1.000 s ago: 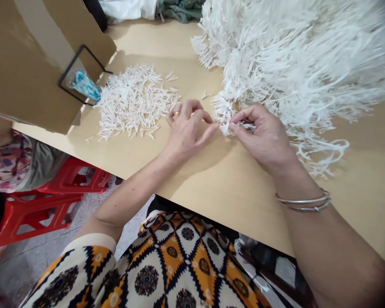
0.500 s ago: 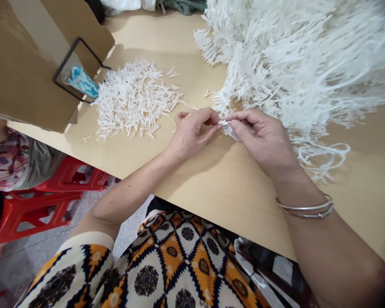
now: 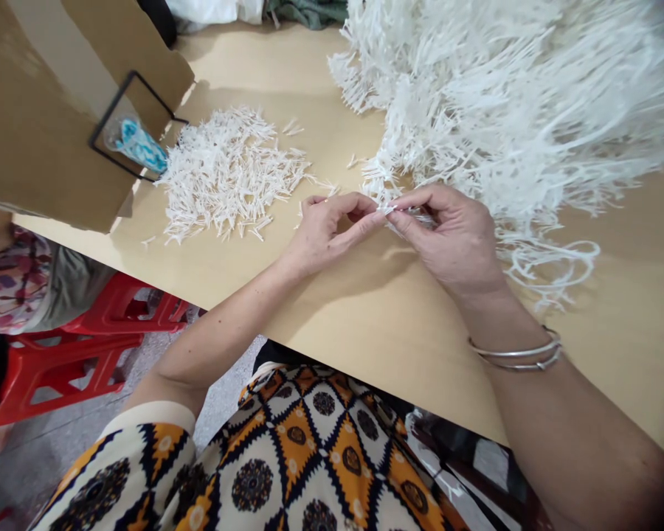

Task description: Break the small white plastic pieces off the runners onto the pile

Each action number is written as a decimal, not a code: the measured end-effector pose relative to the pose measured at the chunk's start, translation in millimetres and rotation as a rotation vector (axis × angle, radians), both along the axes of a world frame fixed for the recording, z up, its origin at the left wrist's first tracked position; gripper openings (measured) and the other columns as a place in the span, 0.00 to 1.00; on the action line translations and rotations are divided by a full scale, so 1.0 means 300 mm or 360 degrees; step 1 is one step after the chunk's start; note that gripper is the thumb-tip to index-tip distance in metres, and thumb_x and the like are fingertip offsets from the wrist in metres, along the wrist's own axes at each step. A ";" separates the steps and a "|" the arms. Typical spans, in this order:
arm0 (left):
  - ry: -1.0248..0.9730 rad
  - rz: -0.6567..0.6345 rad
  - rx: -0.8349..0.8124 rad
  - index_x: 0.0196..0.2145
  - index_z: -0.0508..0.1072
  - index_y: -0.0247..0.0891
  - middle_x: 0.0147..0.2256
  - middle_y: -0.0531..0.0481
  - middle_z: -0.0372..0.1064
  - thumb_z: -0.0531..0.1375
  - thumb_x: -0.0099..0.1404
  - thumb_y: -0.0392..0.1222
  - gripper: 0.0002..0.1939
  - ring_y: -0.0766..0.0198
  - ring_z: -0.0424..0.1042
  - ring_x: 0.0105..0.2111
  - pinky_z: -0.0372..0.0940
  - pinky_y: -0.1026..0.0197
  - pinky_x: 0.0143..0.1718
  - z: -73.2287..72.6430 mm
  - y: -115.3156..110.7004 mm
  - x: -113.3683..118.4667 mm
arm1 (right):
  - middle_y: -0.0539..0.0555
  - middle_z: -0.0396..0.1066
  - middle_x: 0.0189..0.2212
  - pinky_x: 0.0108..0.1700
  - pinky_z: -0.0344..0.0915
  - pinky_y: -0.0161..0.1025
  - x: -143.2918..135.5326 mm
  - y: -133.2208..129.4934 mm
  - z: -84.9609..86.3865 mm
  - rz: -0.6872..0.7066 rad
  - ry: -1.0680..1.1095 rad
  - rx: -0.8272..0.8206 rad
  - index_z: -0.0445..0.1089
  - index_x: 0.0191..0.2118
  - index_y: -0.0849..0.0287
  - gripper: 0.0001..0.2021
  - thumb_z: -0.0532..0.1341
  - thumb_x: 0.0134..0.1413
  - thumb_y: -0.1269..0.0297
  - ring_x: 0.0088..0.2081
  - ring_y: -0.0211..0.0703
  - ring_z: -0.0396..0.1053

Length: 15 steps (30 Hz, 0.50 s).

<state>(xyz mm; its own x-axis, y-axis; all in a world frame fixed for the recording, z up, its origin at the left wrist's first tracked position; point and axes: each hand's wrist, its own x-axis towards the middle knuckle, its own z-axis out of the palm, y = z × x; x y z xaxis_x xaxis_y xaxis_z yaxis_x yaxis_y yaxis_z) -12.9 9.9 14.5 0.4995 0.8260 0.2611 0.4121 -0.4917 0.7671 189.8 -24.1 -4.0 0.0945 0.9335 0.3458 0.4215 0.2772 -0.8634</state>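
Note:
My left hand (image 3: 335,227) and my right hand (image 3: 448,232) meet fingertip to fingertip over the table, each in a pinch. Between them is a small white branching plastic piece (image 3: 386,209), mostly covered by the fingers. Just behind and to the right spreads a large heap of white stringy plastic strands (image 3: 476,110), its near edge reaching my right fingers. Left of my hands lies a lower pile of short white sprigs (image 3: 232,177), with a few loose ones around it.
A tan table (image 3: 376,324) runs under everything. At the left stands a cardboard box (image 3: 49,103), with a black wire frame (image 3: 113,110) and a clear cup holding something blue and white (image 3: 141,145) beside it. Red stools (image 3: 66,361) and a seated person's clothing (image 3: 11,280) show at lower left.
My right hand has shifted slightly left, its fingertips now closer to my left ones. The view has moved a little; both piles look much the same.

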 end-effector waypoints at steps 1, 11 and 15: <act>0.0004 0.0012 0.0017 0.39 0.77 0.42 0.35 0.53 0.80 0.57 0.78 0.60 0.20 0.65 0.76 0.36 0.62 0.52 0.56 -0.003 0.002 0.000 | 0.51 0.79 0.38 0.51 0.75 0.51 0.002 0.000 -0.001 0.0011 -0.0014 -0.0003 0.79 0.38 0.50 0.02 0.69 0.58 0.62 0.42 0.48 0.77; 0.0180 0.0132 0.0022 0.34 0.71 0.41 0.31 0.56 0.75 0.59 0.75 0.46 0.11 0.67 0.70 0.31 0.62 0.52 0.52 -0.008 0.001 0.017 | 0.53 0.80 0.39 0.51 0.75 0.53 -0.016 -0.012 0.023 -0.0015 -0.0153 -0.0035 0.76 0.38 0.48 0.01 0.66 0.61 0.62 0.42 0.51 0.77; 0.0251 0.0128 0.0011 0.32 0.68 0.41 0.30 0.56 0.75 0.59 0.72 0.43 0.10 0.66 0.70 0.31 0.62 0.50 0.54 -0.005 -0.013 0.014 | 0.54 0.79 0.38 0.57 0.73 0.58 0.005 0.009 0.006 -0.0177 -0.0326 -0.0009 0.74 0.36 0.49 0.02 0.66 0.61 0.61 0.45 0.55 0.77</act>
<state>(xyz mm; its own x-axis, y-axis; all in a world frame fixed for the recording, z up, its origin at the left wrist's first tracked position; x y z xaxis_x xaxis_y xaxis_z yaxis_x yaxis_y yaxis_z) -8.7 6.0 13.0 0.4672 0.8633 0.1909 0.5650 -0.4577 0.6865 191.4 -21.3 -2.3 0.1254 0.9234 0.3629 0.6156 0.2144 -0.7583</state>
